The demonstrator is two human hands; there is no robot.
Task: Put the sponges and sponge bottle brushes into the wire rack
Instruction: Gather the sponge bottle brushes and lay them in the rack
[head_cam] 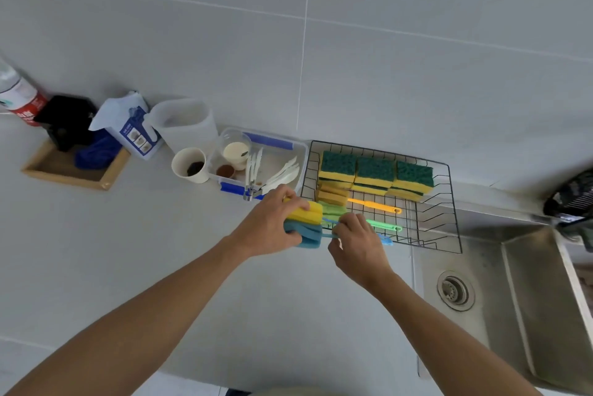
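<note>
Two soft, light brush heads squashed in my left hand; right hand pinches the stiff handle at the wire rack.

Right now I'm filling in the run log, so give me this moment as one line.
left hand: holds yellow and blue brush heads | right hand: on blue handle | wire rack: sponges, orange and green brushes inside

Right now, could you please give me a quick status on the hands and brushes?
Left hand grips yellow and blue brush heads. Right hand pinches blue handle at the rack edge. Sponges already inside. Nothing blocking.
</note>
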